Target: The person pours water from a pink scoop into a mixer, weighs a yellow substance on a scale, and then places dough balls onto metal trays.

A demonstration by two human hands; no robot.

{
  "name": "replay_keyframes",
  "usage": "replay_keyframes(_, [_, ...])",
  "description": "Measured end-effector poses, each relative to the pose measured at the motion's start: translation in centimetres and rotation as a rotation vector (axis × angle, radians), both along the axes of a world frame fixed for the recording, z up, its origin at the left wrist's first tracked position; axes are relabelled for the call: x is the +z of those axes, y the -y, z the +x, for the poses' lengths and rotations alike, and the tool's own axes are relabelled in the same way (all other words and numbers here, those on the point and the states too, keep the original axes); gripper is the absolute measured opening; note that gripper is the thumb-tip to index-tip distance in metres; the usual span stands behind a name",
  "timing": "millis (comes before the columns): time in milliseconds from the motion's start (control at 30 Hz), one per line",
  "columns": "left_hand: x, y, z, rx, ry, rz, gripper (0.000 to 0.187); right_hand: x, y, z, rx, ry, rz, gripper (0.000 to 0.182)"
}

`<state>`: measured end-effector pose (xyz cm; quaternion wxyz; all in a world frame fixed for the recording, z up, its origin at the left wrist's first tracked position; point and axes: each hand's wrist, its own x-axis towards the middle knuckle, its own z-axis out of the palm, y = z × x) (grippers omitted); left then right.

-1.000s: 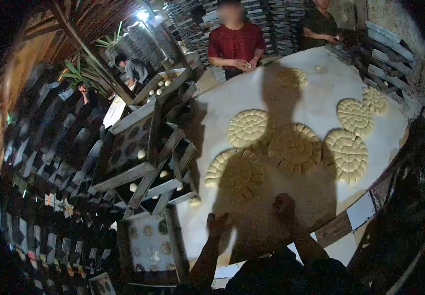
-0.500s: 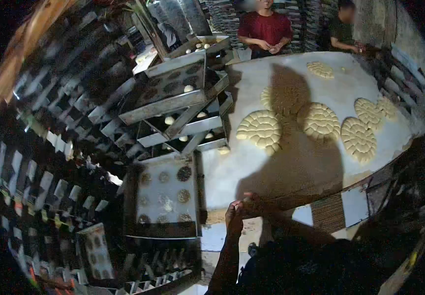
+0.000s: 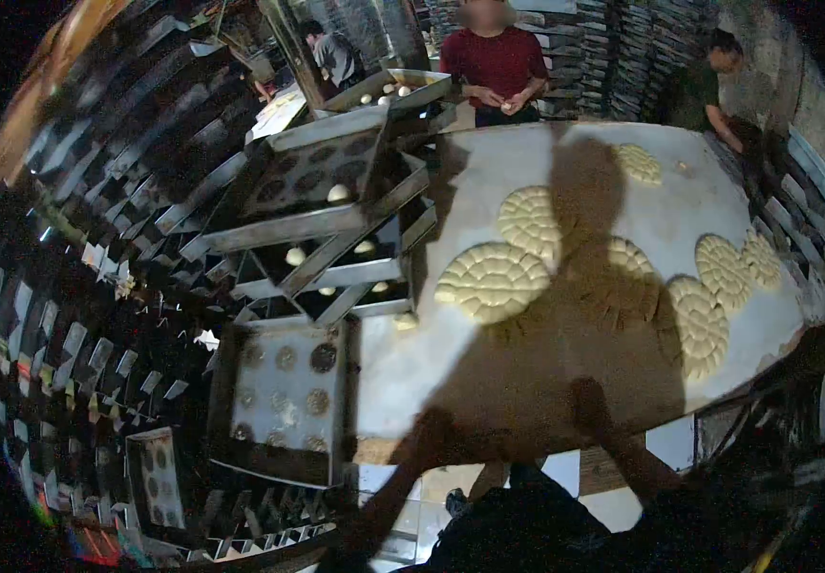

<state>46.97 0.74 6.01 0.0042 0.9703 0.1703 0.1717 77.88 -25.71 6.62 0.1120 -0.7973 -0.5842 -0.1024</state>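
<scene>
My left hand (image 3: 429, 432) is at the front edge of the pale work table (image 3: 398, 368), dark in shadow, its fingers not readable. My right hand (image 3: 588, 401) hangs over the same edge further right, also shaded and blurred. No object can be made out in either one. Beyond my hands lie round slabs of dough cut into pieces: a large dough slab (image 3: 492, 283) left of my shadow, another dough slab (image 3: 527, 220) behind it, and a partly shaded dough slab (image 3: 632, 263). Further right are a long dough slab (image 3: 699, 325) and a dough slab (image 3: 723, 270).
A metal baking tray (image 3: 341, 401) with round marks stands left of the table. Behind it, crisscrossed metal trays (image 3: 279, 229) hold dough balls. A person in a red shirt (image 3: 495, 72) stands across the table; another person (image 3: 704, 95) is at the far right corner.
My view has shifted, and the trays appear further left. My left hand has moved slightly left and down. My right hand now shows over the table edge.
</scene>
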Motion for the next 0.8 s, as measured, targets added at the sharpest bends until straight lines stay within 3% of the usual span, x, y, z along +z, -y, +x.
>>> replay_keyframes(67, [6.1,-3.4,1.5,0.021,-0.046,-0.058,0.043,3.6,-0.1,2.3,0.085,-0.095,-0.067,0.043])
replay_keyframes(133, [12.0,-4.6,4.7,0.076,-0.079,0.121,0.043,4.6,-2.6,4.4,0.081,-0.051,-0.060,0.042])
replay_keyframes(167, [4.4,-8.5,5.1,0.163,0.030,-0.176,0.045,4.7,-4.2,4.9,0.074,-0.023,-0.052,0.041])
replay_keyframes(200, [1.5,-9.7,7.3,0.161,0.034,-0.175,0.045,4.3,-6.3,4.6,0.060,0.019,-0.045,0.041])
replay_keyframes(267, [-2.0,-7.9,11.2,0.202,0.327,-1.053,0.041,2.9,-8.8,2.5,0.085,0.056,-0.083,0.040])
replay_keyframes(333, [7.1,1.7,13.0,-0.030,0.006,-0.060,0.041,1.6,-9.2,0.0,0.181,0.023,-0.112,0.038])
replay_keyframes(400, [-1.0,4.3,8.8,0.185,-0.016,-0.378,0.019,1.2,-6.4,-0.9,0.326,-0.054,-0.153,0.037])
replay_keyframes(467, [0.2,3.8,6.4,-0.139,-0.221,-0.055,0.025,2.1,-3.8,1.4,0.459,-0.163,-0.200,0.036])
replay_keyframes(567, [3.0,-2.0,4.9,0.070,-0.058,-0.206,0.021,3.7,-4.5,6.1,0.383,-0.167,-0.175,0.035])
replay_keyframes(633, [6.1,-5.8,6.6,0.269,0.094,-0.363,0.017,4.8,-7.7,6.5,0.230,0.041,-0.136,0.034])
replay_keyframes(667, [6.9,-6.8,10.0,0.206,0.217,-0.222,0.014,4.8,-9.3,5.5,0.184,0.176,-0.178,0.034])
replay_keyframes(700, [6.8,-6.7,12.3,0.223,0.336,-0.352,0.014,5.2,-10.3,4.0,0.172,0.348,-0.253,0.033])
replay_keyframes(733, [6.4,-5.7,13.8,0.257,0.316,-0.539,0.018,4.0,-10.6,2.8,0.174,0.226,-0.220,0.034])
replay_keyframes(800, [4.1,-2.7,14.4,0.216,0.381,-0.491,0.019,1.9,-8.9,0.5,0.243,0.025,-0.185,0.034])
